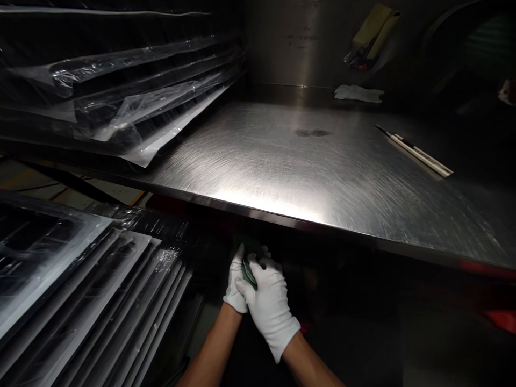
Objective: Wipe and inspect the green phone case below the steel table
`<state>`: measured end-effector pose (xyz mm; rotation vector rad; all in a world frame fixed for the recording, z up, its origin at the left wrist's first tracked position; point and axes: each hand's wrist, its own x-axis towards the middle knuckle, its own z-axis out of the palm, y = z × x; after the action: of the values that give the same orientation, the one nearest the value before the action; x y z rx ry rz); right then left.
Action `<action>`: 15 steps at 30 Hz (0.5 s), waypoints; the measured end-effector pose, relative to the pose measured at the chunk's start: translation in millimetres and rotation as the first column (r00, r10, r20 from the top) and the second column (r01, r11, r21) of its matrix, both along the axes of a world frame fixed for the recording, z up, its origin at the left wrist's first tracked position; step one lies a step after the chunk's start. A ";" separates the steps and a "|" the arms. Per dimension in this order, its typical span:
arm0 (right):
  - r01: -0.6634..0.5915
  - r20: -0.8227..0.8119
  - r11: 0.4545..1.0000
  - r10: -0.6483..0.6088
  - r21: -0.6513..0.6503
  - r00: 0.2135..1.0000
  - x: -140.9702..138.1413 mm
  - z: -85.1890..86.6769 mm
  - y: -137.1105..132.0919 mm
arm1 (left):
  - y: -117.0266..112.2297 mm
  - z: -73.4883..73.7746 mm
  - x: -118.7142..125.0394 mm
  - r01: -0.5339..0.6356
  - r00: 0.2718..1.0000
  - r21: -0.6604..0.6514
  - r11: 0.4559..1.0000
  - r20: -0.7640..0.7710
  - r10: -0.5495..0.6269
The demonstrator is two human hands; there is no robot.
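Observation:
My left hand point(236, 282) and my right hand point(268, 293), both in white gloves, are together just below the front edge of the metal table point(258, 161). Between them they grip a dark green, soft-looking piece point(249, 275), perhaps a cloth or pad; its kind is not clear. The right hand lies over it with fingers bent, partly hiding it. The left hand closes on it from the other side, its thumb pointing up, and most of its fingers are hidden.
Plastic-wrapped dark sheets are piled on the table's left side point(133, 118). More wrapped sheets point(108, 301) stand at the lower left, close to my left arm. A thin brush-like tool point(419, 155) lies at right, a crumpled white cloth point(358, 93) at the back, below a yellow object point(373, 32).

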<state>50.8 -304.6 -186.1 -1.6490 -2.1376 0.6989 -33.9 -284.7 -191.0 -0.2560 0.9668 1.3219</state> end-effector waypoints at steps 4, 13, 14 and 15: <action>-0.011 0.029 1.000 0.011 -0.007 1.000 -0.2 -1.0 10.7 | 1.1 1.6 3.7 -0.035 0.998 -0.016 0.999 -0.055 0.034; -0.137 0.038 0.990 0.138 -0.027 0.990 22.2 -3.2 -25.4 | 2.7 8.6 6.8 -0.027 1.000 -0.071 0.997 -0.010 0.026; -0.135 0.021 0.990 0.135 -0.029 0.991 25.7 -5.0 -31.3 | 3.3 8.8 7.2 -0.025 1.000 -0.077 0.997 -0.003 0.025; -0.130 0.009 0.991 0.131 -0.036 0.991 28.6 -6.7 -36.7 | 3.8 8.9 7.6 -0.022 1.000 -0.081 0.996 0.003 0.023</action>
<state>79.3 -341.3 -192.8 -1.5445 -2.2698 0.7710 -26.3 -280.9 -182.1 -0.3326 1.0185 1.3038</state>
